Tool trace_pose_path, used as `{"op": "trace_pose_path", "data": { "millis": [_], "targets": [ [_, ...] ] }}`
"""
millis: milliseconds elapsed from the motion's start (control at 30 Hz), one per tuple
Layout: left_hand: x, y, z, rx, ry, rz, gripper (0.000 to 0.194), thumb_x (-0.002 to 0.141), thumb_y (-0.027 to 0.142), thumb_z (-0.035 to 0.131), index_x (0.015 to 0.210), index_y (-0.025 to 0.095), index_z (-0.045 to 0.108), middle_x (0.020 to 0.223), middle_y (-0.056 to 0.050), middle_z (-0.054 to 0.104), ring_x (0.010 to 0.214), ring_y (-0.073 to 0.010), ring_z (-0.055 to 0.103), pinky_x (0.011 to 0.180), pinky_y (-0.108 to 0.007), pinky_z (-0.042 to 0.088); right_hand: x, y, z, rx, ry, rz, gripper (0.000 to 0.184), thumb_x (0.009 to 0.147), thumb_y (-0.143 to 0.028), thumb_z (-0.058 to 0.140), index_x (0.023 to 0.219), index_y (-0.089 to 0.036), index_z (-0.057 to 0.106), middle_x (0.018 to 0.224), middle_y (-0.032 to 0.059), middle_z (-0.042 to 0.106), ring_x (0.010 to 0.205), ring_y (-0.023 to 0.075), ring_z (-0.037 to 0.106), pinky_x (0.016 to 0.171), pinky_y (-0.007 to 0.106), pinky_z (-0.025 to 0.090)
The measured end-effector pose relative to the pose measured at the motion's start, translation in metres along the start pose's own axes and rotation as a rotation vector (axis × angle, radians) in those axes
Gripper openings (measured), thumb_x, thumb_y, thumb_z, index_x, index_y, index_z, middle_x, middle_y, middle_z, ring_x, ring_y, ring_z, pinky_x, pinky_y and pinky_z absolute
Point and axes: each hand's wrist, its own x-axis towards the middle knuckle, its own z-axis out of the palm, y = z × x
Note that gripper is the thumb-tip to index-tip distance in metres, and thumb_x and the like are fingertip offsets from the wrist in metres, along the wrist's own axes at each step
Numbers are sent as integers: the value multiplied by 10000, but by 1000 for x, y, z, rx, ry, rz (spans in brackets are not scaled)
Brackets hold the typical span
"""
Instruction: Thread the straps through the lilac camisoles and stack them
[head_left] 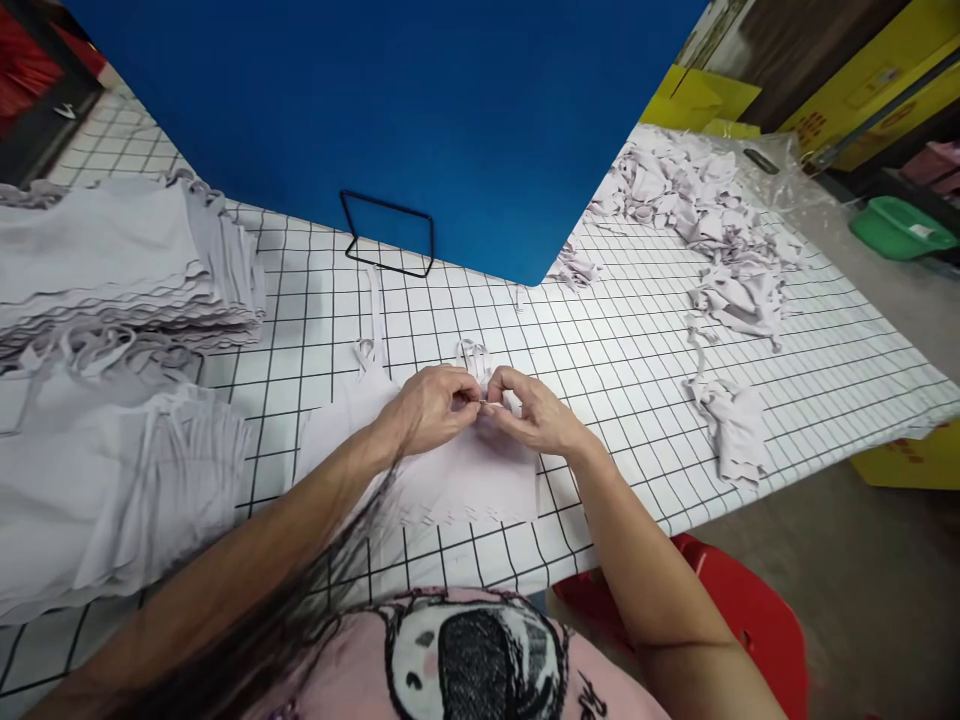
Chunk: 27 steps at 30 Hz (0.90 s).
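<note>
A pale lilac camisole (pixel 465 485) with thin shoulder straps lies flat on the table in front of me. One loose strap (pixel 376 315) stretches away from its left side, and a looped strap (pixel 472 355) shows just beyond my hands. Over the garment's upper right part, my left hand (pixel 439 405) and my right hand (pixel 534 412) meet at their fingertips. Both are closed in a pinch on a short bit of the camisole's strap. A tiny bright piece shows between the fingertips, too small to make out.
Stacks of pale garments (pixel 105 240) fill the table's left side. Crumpled pale garments (pixel 675 190) lie in a heap at the right, with a single one (pixel 731 430) nearer. A blue panel (pixel 405 120) and a black wire frame (pixel 390 235) stand ahead. A red stool (pixel 750 620) is at right.
</note>
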Motion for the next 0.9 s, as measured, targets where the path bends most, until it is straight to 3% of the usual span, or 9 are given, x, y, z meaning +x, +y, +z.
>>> {"op": "trace_pose_path", "data": {
  "millis": [133,233,367,533,633,700,800,900],
  "targets": [
    [-2,5,-9,-123,-31,-19,147,785,261,588,725,176,693,767,-30,677,741,-156,586,697,-274,454,5,-8,-19,-25,-112,-78,126,912,-304,527,824,-225,482,869,18,557,780,151,509,622,282,426],
    [-10,7,-7,-260,-5,-142,165,780,295,613,749,163,708,724,-29,669,683,-144,576,642,-261,445,5,-12,-22,-139,-140,-175,184,890,-384,598,967,-228,536,965,41,586,890,188,532,770,343,462],
    [-25,12,11,-480,57,-342,204,747,345,663,723,146,694,690,-31,655,594,-123,543,557,-245,434,-2,-4,-4,-391,5,-219,352,868,-328,626,1195,-248,519,1184,83,564,1089,260,485,903,437,417],
    [-40,21,31,-640,-21,-488,211,727,349,681,694,141,665,674,-16,616,518,-89,505,508,-226,439,-15,15,-3,-607,239,-75,159,907,-189,536,1036,-250,606,1156,69,599,1051,274,482,838,453,391],
    [-47,20,38,-684,-7,-507,211,743,356,671,716,146,662,695,-10,622,471,-69,484,506,-228,433,-25,11,-11,-484,311,-53,203,918,-157,500,1064,-255,601,1153,72,594,1094,269,496,903,480,402],
    [-51,19,42,-651,-6,-478,217,770,372,652,741,158,667,676,0,610,462,-71,463,484,-223,413,-31,0,-13,-272,196,-88,264,938,-187,491,1174,-274,570,1200,65,591,1157,250,501,965,471,415],
    [-55,22,45,-467,11,-353,192,813,342,601,758,175,678,549,39,495,439,-71,360,434,-209,307,-33,-18,-9,-42,-89,-110,331,978,-263,474,1307,-278,512,1237,54,613,1181,213,517,995,423,431],
    [-56,25,44,-281,70,-233,193,815,269,561,679,169,655,479,57,373,446,-72,278,447,-218,255,-27,-25,-4,-55,-223,-111,237,992,-315,465,1177,-252,600,1036,36,677,984,188,582,959,411,429]
  ]
}}
